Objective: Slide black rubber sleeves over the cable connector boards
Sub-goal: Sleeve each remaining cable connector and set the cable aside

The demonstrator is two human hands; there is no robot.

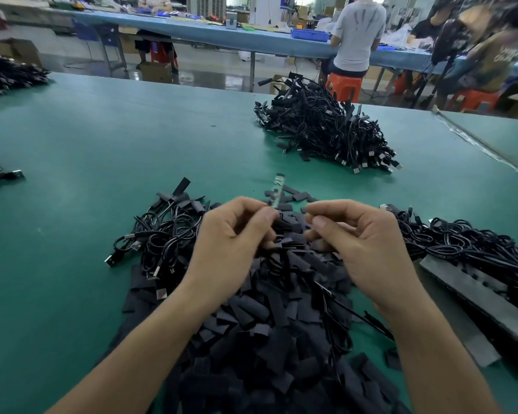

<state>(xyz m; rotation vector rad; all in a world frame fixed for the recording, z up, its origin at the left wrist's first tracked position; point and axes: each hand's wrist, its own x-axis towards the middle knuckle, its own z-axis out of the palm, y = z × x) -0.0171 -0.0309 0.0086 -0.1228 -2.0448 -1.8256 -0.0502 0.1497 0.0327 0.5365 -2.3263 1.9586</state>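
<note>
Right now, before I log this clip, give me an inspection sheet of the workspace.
Surface: green table mat, carrying everything below.
Job's things: loose heap of black rubber sleeves under the hands; one connector board sticking up from the left hand, its visible end uncovered.
Clutter: grey strips at the right edge.
Grippers: left hand pinches the connector board; right hand has curled fingers, contents cannot be told.
Cables: left cable heap, right cable heap, far cable heap, all black and tangled.
Surroundings: people on orange stools at a blue table behind.
</note>
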